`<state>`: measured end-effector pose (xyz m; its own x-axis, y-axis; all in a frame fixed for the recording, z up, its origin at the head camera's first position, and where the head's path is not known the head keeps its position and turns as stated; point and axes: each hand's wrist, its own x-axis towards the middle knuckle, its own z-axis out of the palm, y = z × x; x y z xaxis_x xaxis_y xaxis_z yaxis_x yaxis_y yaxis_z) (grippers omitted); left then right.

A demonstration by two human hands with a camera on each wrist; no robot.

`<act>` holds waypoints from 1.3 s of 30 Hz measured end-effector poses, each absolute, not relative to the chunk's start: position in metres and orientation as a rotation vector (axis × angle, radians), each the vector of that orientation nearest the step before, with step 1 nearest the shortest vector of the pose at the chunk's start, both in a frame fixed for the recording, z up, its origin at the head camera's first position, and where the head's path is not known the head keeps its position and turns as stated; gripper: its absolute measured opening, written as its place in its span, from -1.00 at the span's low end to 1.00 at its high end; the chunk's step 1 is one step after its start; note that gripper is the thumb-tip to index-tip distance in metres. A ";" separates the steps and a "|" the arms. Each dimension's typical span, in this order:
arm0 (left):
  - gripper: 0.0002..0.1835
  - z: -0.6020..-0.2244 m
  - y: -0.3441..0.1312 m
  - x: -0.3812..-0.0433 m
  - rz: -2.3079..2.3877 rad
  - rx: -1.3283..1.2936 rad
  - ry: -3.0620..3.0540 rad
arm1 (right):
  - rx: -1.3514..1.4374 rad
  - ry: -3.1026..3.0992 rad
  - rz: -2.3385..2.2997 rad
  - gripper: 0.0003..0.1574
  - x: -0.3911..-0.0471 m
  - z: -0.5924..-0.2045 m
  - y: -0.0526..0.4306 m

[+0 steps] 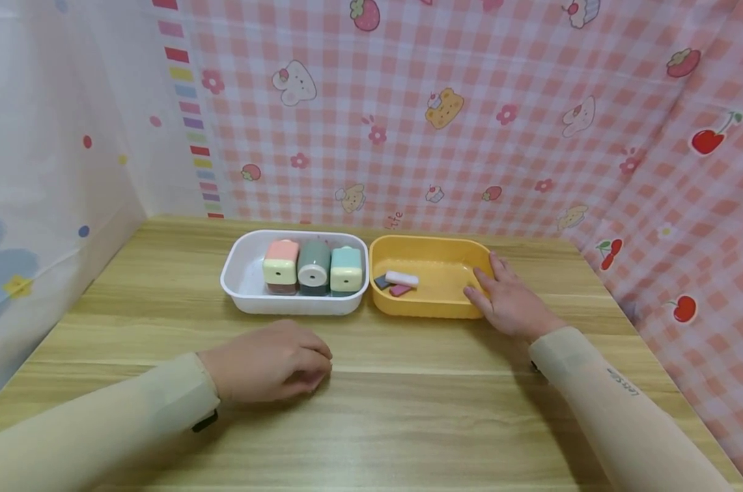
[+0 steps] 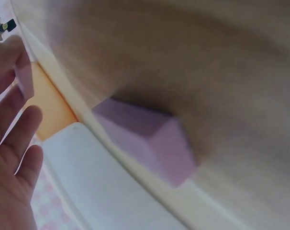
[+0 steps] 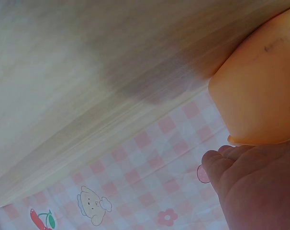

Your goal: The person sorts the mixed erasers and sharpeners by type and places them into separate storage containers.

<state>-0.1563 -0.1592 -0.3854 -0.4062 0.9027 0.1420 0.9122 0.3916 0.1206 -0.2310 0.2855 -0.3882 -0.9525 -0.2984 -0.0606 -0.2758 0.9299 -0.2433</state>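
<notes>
My left hand (image 1: 270, 362) is low over the table in front of the white tray (image 1: 294, 306). In the left wrist view, its thumb and finger pinch a small pinkish eraser (image 2: 24, 79). Below that hand, another mauve block-shaped eraser (image 2: 152, 141) lies on the table; the hand hides it from the head view. My right hand (image 1: 513, 301) rests on the right end of the yellow tray (image 1: 436, 309), with fingers over the rim. At that tray's left end lie a white eraser (image 1: 402, 279), a dark blue one (image 1: 382, 281) and a pink one (image 1: 400, 290).
The white tray holds three pencil sharpeners: a pink-and-cream one (image 1: 281, 263), a grey-green one (image 1: 313, 263) and a teal-and-cream one (image 1: 345, 270). Both trays stand side by side near the wooden table's (image 1: 408, 424) back edge. A checked cloth (image 1: 408, 137) hangs behind.
</notes>
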 end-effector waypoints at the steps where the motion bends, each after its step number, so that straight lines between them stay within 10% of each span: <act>1: -0.85 -0.384 -0.158 -0.157 -0.271 -1.674 -2.541 | -0.446 2.992 -0.354 0.03 -0.231 -0.388 0.286; 39: -0.82 -0.345 -0.101 -0.211 -0.183 -1.571 -2.211 | -0.438 2.973 -0.350 0.09 -0.231 -0.388 0.286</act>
